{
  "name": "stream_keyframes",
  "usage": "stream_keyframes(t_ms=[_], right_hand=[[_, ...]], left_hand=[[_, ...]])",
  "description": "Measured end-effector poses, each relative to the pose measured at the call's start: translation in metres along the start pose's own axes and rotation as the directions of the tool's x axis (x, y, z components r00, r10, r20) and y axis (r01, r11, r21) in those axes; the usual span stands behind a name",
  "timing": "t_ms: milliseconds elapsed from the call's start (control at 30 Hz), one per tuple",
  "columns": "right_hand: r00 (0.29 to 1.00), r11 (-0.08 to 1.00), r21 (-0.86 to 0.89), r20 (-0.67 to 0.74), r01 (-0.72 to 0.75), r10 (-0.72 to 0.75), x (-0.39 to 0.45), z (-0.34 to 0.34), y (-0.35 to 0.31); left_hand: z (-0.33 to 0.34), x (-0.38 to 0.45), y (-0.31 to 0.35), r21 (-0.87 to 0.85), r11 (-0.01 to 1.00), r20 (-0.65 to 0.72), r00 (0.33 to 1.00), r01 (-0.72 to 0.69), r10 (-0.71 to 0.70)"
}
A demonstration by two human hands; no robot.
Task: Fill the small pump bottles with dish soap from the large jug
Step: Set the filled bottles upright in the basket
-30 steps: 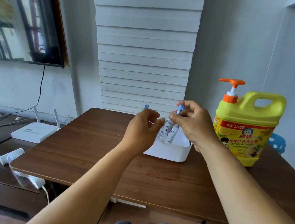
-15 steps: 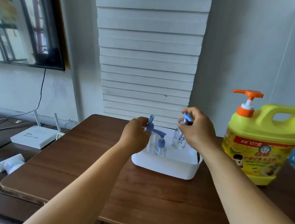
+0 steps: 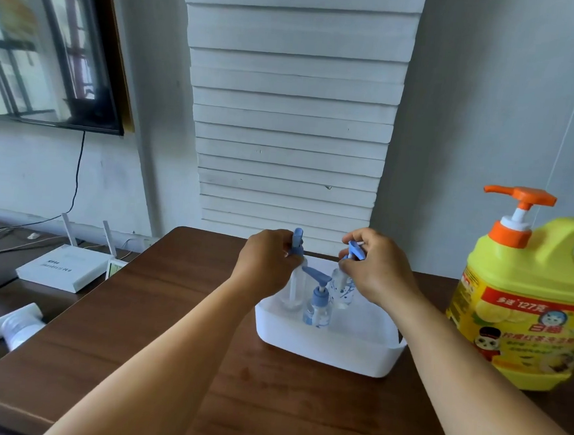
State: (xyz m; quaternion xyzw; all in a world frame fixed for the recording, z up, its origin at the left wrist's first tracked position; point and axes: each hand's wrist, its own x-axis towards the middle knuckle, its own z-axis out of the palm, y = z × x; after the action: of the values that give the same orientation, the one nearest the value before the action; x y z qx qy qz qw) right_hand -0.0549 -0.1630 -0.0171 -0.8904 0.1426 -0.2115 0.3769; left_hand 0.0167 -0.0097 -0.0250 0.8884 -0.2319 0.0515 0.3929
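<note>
Head view, one moment, inspected from above and behind the hands.

Left hand (image 3: pixel 268 264): clenched round the blue pump top of the tall clear bottle (image 3: pixel 294 286); fingers curled at the collar, nozzle protruding above the knuckles. Bottle upright, standing inside the white tub (image 3: pixel 330 353) at its left rear.

Right hand (image 3: pixel 376 270): pinching the blue pump head of the patterned clear bottle (image 3: pixel 343 292); thumb and forefinger closed on the pump. Bottle upright or near upright at the tub's rear; contact between its base and the tub floor not determinable.

Third small pump bottle (image 3: pixel 318 307): upright in the tub, in front of and between the other two, untouched by either hand. Blue pump fitted, nozzle pointing left. Liquid level in the three bottles not determinable.

White tub: resting on the brown wooden table (image 3: pixel 174 328), roughly central, open top, rounded corners.

Large yellow jug (image 3: pixel 525 311): standing upright on the table to the right of the tub, apart from it, partly cut off by the frame edge. Orange pump fitted, nozzle pointing left. Printed label facing the camera. Untouched.

Off the table, left side: white router (image 3: pixel 63 266) with two raised antennas on a lower dark surface; white tube (image 3: pixel 16 324) lying nearer the camera. Dark-framed screen (image 3: pixel 48 44) mounted on the wall above. Stacked white boards (image 3: pixel 293 115) leaning against the wall behind the table.
</note>
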Motion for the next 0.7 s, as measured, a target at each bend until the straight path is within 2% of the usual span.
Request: stream_keyframes(t_ms=[233,467,600,700], right_hand=[[1.000,0.999,-0.043,0.016,-0.025,0.026,0.008,0.008,0.004],[0.999,0.996,-0.086,0.032,-0.036,0.039,0.012,0.014,0.006],[0.998,0.993,-0.113,0.045,-0.039,0.045,0.010,0.016,0.008],[0.997,0.991,-0.127,0.054,-0.045,0.053,0.009,0.017,0.007]], left_hand=[[0.005,0.013,-0.001,0.052,0.999,-0.028,1.000,0.001,0.001],[0.006,0.014,-0.003,0.004,1.000,-0.011,1.000,-0.002,0.002],[-0.004,0.005,0.006,-0.037,0.997,-0.036,0.997,-0.065,0.063],[-0.011,-0.007,0.015,0.026,0.979,-0.075,0.976,-0.202,0.203]])
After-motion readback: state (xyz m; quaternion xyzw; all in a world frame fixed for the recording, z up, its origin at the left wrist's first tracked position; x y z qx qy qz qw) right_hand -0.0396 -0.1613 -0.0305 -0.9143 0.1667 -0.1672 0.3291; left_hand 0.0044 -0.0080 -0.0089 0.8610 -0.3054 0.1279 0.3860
